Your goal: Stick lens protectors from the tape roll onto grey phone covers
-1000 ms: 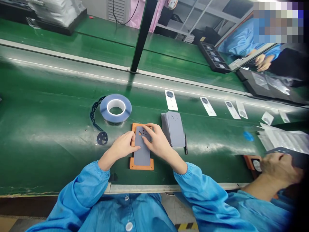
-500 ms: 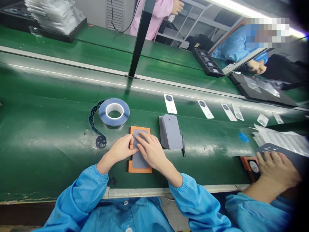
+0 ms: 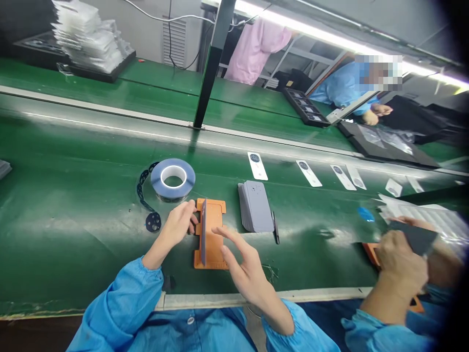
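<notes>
A thin grey phone back panel (image 3: 203, 234) stands nearly on edge along the left part of an orange fixture (image 3: 216, 252), its face turned almost out of sight. My left hand (image 3: 178, 225) is at the fixture's left edge, fingers loosely bent and close to the panel; contact is not clear. Over the fixture's right side, my right hand (image 3: 247, 266) is open, its fingers spread and pointing at the panel with a small gap. A stack of grey panels (image 3: 257, 208) lies to the right, with black tweezers (image 3: 276, 227) beside it.
A blue film roll (image 3: 157, 177) with a strip of dark round stickers (image 3: 153, 222) lies at left. White cards (image 3: 257, 166) line the back. A co-worker's hands (image 3: 403, 259) hold a dark panel at right. A black post (image 3: 210, 78) rises behind.
The grey panel has gone from lying flat in the fixture to standing on edge. My right hand has drawn back and opened; my left has moved slightly left. The co-worker's panel has moved.
</notes>
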A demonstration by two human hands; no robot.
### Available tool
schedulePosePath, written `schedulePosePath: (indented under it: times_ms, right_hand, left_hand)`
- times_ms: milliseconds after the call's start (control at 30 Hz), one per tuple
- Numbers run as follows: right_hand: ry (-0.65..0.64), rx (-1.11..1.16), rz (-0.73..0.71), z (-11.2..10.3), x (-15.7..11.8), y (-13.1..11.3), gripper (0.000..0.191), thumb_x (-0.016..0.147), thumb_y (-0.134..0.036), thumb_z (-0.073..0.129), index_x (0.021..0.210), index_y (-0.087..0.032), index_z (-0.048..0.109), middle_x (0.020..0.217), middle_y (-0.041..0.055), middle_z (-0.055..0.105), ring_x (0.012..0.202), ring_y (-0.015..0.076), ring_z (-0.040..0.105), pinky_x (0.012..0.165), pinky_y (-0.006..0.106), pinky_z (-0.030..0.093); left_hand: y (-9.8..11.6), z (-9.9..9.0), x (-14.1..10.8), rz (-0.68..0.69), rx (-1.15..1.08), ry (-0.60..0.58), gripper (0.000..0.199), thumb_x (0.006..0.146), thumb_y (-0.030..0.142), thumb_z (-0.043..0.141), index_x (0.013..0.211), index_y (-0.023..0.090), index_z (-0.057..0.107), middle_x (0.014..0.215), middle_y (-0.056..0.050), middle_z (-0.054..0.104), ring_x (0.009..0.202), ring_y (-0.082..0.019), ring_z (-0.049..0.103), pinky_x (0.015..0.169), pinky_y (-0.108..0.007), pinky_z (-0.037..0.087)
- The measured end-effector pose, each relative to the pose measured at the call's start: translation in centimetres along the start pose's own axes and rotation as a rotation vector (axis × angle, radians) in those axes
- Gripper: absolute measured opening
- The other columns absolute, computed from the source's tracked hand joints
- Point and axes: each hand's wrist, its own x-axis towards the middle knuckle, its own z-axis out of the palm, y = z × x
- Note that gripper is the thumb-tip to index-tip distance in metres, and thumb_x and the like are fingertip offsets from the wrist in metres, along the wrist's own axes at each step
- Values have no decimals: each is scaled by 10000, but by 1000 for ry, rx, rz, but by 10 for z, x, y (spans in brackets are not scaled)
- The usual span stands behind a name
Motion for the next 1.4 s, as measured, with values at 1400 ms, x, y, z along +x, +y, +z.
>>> schedulePosePath:
  times_ms: [1400]
  right_hand:
    - [-295,-129,-254,75,106,-25,253,930,-279,658,1163,-220,738,993,61,714,776,173,666,740,312,539]
  left_hand:
    - [-11,-67,-57,-68,-334,294,407,718,531,770,794,139,691,687,-19,660,594,-145,634,526,-238,529]
